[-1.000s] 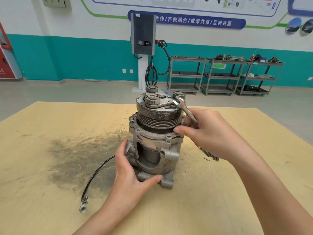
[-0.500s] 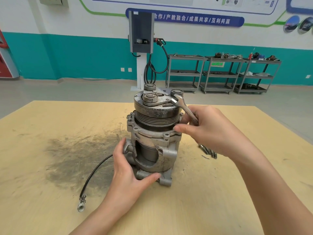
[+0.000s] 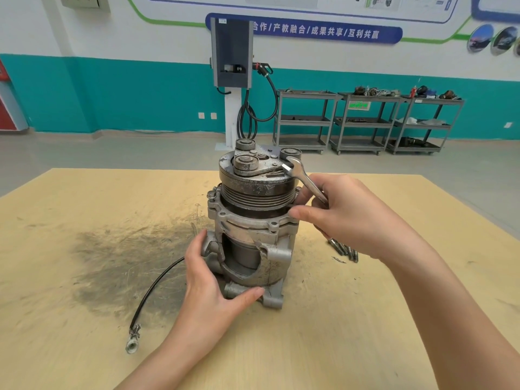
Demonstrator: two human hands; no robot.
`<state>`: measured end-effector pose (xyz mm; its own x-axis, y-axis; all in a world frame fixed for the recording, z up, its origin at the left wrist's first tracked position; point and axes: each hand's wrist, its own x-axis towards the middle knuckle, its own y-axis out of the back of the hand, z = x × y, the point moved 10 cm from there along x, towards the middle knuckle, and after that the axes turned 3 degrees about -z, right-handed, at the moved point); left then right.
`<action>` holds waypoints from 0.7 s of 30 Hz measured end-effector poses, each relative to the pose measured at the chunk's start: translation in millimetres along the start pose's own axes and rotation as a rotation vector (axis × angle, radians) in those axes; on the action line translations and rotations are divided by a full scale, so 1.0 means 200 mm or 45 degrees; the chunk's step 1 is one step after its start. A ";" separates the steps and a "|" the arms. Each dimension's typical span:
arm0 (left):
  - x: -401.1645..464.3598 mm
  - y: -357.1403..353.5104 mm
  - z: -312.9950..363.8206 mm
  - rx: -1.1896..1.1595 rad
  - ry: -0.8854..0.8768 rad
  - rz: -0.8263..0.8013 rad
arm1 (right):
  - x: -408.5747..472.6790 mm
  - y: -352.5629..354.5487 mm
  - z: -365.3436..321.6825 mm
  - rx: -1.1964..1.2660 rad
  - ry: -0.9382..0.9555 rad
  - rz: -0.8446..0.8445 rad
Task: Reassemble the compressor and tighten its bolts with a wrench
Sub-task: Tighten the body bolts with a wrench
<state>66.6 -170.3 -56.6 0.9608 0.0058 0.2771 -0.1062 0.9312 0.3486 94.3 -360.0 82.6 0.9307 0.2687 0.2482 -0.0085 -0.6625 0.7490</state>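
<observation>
The grey metal compressor stands upright on the wooden table, pulley and clutch plate on top. My left hand grips its lower housing from the left, thumb across the front foot. My right hand holds a silver open-end wrench by its shaft. The wrench's jaw points up beside the top plate, and my thumb touches the flange at the compressor's right side. Several loose bolts lie on the table just right of the compressor, partly hidden by my right wrist.
A black cable with a metal end fitting runs from the compressor's base toward the front left. A dark greasy smear covers the table's left middle. Beyond the table are a charging post and grey shelf carts.
Both hands keep their hold on the compressor and wrench. The view has shifted slightly; the wrench stays beside the top plate.
</observation>
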 end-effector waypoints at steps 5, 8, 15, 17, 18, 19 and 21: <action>0.00 0.00 0.00 0.005 -0.011 0.002 | -0.01 -0.01 -0.04 -0.149 0.041 0.069; 0.00 0.01 0.00 0.022 -0.018 0.014 | -0.01 -0.02 -0.06 -0.196 0.068 0.057; 0.00 0.01 -0.01 0.017 -0.027 0.021 | -0.01 -0.03 -0.08 -0.334 0.114 0.016; 0.01 0.00 -0.01 0.002 -0.029 0.022 | -0.01 -0.02 -0.10 -0.359 0.150 0.054; 0.01 0.00 -0.01 -0.002 -0.028 0.021 | -0.02 -0.03 -0.11 -0.370 0.167 0.068; 0.00 0.00 -0.02 -0.005 -0.026 0.020 | -0.01 -0.03 -0.11 -0.377 0.177 0.076; 0.00 0.01 -0.02 -0.012 -0.025 0.016 | -0.01 -0.03 -0.11 -0.369 0.176 0.074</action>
<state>68.4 -167.9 -59.2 0.9542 0.0103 0.2990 -0.1156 0.9344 0.3369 84.5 -341.8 91.3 0.8674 0.3416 0.3619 -0.1824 -0.4583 0.8699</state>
